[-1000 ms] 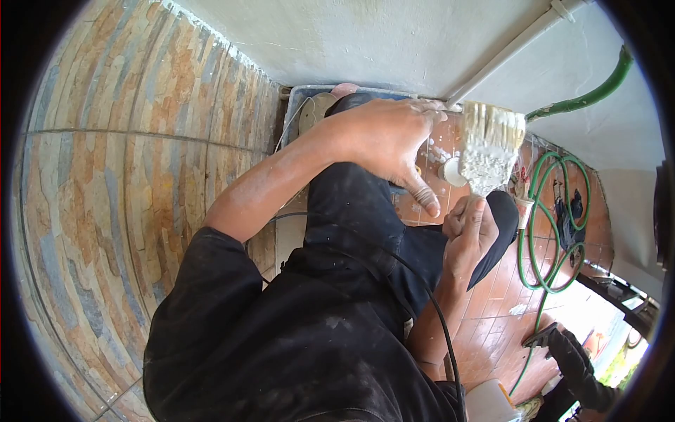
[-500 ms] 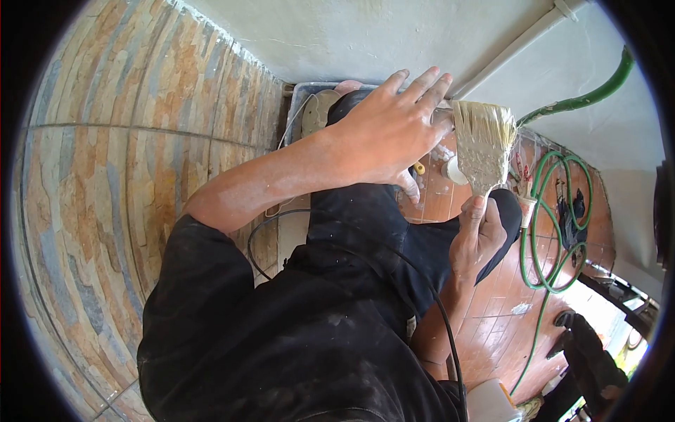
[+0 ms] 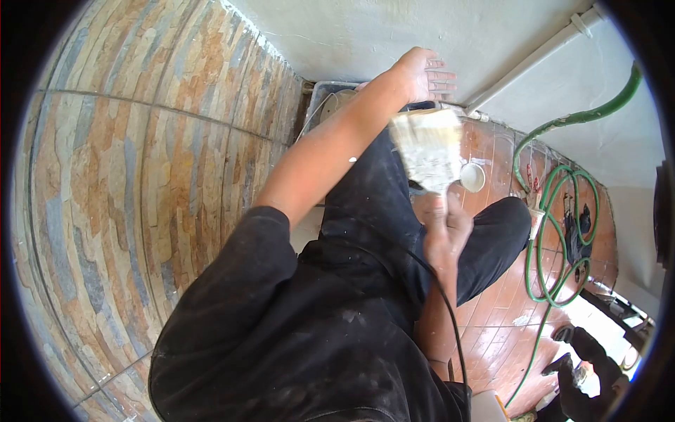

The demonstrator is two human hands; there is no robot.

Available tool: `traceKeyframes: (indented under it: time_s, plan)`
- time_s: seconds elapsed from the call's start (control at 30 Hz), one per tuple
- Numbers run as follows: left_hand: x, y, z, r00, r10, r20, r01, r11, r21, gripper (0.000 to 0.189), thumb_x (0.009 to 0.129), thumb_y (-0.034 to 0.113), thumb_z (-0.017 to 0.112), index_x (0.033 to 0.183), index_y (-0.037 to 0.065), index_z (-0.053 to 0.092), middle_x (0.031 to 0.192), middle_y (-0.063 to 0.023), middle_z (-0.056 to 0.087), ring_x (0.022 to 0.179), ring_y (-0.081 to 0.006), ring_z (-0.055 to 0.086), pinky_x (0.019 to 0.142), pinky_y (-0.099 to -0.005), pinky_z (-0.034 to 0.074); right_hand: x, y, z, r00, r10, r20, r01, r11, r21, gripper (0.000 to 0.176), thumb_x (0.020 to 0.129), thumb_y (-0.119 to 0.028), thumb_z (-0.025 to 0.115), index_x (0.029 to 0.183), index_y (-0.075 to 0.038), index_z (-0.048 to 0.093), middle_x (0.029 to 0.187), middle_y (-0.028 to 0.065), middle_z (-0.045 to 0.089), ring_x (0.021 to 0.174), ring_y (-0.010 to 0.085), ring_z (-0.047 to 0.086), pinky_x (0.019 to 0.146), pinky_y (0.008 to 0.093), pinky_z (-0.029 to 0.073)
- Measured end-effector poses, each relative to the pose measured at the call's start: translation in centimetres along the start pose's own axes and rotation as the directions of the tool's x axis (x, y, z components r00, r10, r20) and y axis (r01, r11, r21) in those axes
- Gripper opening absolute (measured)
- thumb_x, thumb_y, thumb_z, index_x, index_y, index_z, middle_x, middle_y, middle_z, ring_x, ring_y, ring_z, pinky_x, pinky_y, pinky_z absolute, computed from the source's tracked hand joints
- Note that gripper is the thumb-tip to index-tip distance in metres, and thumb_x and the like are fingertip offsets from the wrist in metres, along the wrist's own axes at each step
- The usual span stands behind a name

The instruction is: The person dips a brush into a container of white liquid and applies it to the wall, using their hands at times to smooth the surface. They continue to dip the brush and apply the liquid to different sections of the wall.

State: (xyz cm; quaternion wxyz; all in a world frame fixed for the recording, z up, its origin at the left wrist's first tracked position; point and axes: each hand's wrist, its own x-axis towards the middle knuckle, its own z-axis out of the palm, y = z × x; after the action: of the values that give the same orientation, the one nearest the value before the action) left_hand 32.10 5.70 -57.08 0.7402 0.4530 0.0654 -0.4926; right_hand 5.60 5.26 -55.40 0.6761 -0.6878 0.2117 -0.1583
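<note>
While my right hand (image 3: 443, 228) clamps the handle of the wide, white-caked bristle paintbrush (image 3: 427, 144) at frame centre, my left hand (image 3: 422, 74) sits top centre, fingers together, empty. Brush loaded; I'd judge mid-job, brushing left.

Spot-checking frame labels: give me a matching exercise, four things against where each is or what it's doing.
Things:
1. left hand
2. right hand
3. green hose
4. white round container

Places or states:
A. looped on the tiled floor
B. gripping the paintbrush by its handle, bristles up
C. stretched ahead near the pale wall
D. standing on the floor just right of the bristles in the picture

Pairs: 1-C, 2-B, 3-A, 4-D
</note>
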Motion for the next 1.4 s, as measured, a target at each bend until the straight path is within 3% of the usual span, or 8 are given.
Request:
traceKeyframes:
  time_s: [0.27, 0.6, 0.77, 1.07, 1.23, 1.3, 1.33, 1.4]
  plan:
    - [0.7, 0.8, 1.4, 0.999, 0.041, 0.024, -0.018, 0.798, -0.602, 0.052, 0.096, 0.033, 0.029, 0.134, -0.001, 0.023, 0.139, -0.0284, 0.029, 0.127, -0.0439, 0.033, 0.102, -0.0595, 0.028, -0.7, 4.1, 1.3, 0.988, -0.151, -0.033, 0.143, 0.975, -0.171, 0.032, 0.091, -0.025, 0.057, 0.074, 0.001, 0.053, 0.052, 0.0051, 0.038, 0.049, 0.0098, 0.035, 0.046, 0.0279, 0.032]
    - [1.6, 1.5, 1.4, 0.996, 0.066, -0.062, -0.09, 0.789, -0.608, 0.057, 0.094, 0.038, 0.031, 0.139, 0.003, 0.023, 0.141, -0.0262, 0.029, 0.13, -0.0421, 0.03, 0.101, -0.0584, 0.027, -1.3, 3.6, 0.7, 0.981, -0.185, 0.066, 0.196, 0.932, -0.306, 0.032, 0.093, -0.024, 0.054, 0.073, 0.001, 0.052, 0.053, 0.0012, 0.042, 0.047, 0.0092, 0.038, 0.046, 0.0268, 0.032]
    - [0.9, 2.2, 1.1, 0.992, 0.049, -0.115, -0.106, 0.816, -0.569, 0.058, 0.096, 0.039, 0.025, 0.14, 0.003, 0.02, 0.142, -0.025, 0.028, 0.13, -0.04, 0.03, 0.103, -0.0548, 0.027, -0.5, 3.2, -0.6, 0.919, 0.193, 0.344, -0.349, 0.803, 0.482, 0.041, 0.095, -0.032, 0.051, 0.066, -0.002, 0.048, 0.052, -0.0025, 0.035, 0.043, 0.0068, 0.027, 0.042, 0.0243, 0.021]
    - [0.9, 3.8, -1.6, 0.987, 0.15, -0.05, -0.147, 0.751, -0.644, 0.06, 0.095, 0.043, 0.03, 0.138, 0.002, 0.025, 0.142, -0.024, 0.029, 0.128, -0.0395, 0.033, 0.103, -0.0554, 0.027, 0.1, 2.0, 0.4, 0.919, 0.309, 0.247, -0.394, 0.767, 0.506, 0.046, 0.095, -0.039, 0.044, 0.065, -0.005, 0.046, 0.05, -0.0011, 0.034, 0.041, 0.0081, 0.03, 0.04, 0.0229, 0.022]
    - [-0.6, 0.6, -9.7, 0.86, 0.453, -0.234, -0.478, 0.876, -0.063, 0.058, 0.092, 0.048, 0.041, 0.131, 0.005, 0.043, 0.132, -0.0158, 0.048, 0.123, -0.0307, 0.043, 0.101, -0.0479, 0.034, 3.1, -0.8, 1.0, 0.923, 0.352, 0.155, -0.38, 0.767, 0.517, 0.043, 0.096, -0.037, 0.042, 0.066, -0.007, 0.047, 0.051, -0.0017, 0.037, 0.04, 0.0077, 0.034, 0.037, 0.0231, 0.025]
    - [-1.2, -2.8, -14.7, 0.608, 0.606, -0.514, -0.532, 0.791, 0.302, 0.047, 0.092, 0.039, 0.046, 0.124, 0.004, 0.052, 0.127, -0.0142, 0.053, 0.117, -0.0286, 0.048, 0.095, -0.0378, 0.039, 7.0, -4.0, 1.8, 0.957, 0.251, 0.147, -0.291, 0.84, 0.458, 0.043, 0.096, -0.037, 0.042, 0.066, -0.007, 0.047, 0.051, -0.0023, 0.037, 0.04, 0.0072, 0.033, 0.038, 0.0229, 0.023]
    - [-1.6, -5.0, -19.1, 0.451, 0.792, -0.412, -0.342, 0.579, 0.74, 0.044, 0.092, 0.033, 0.048, 0.12, 0.0, 0.054, 0.124, -0.0185, 0.053, 0.117, -0.0308, 0.048, 0.095, -0.0366, 0.039, 8.3, -6.0, 2.6, 0.964, 0.224, 0.141, -0.263, 0.878, 0.401, 0.043, 0.096, -0.037, 0.041, 0.066, -0.007, 0.047, 0.051, -0.0029, 0.037, 0.04, 0.0066, 0.033, 0.038, 0.0227, 0.022]
    - [-4.9, -8.1, -22.1, 0.349, 0.859, -0.374, -0.152, 0.445, 0.882, 0.045, 0.089, 0.031, 0.053, 0.12, -0.001, 0.053, 0.126, -0.0215, 0.051, 0.119, -0.0357, 0.045, 0.099, -0.0413, 0.035, 12.7, -12.0, 5.1, 0.986, -0.004, 0.166, -0.074, 0.883, 0.463, 0.042, 0.097, -0.039, 0.04, 0.068, -0.01, 0.046, 0.052, -0.0059, 0.033, 0.043, 0.0049, 0.028, 0.039, 0.0225, 0.019]
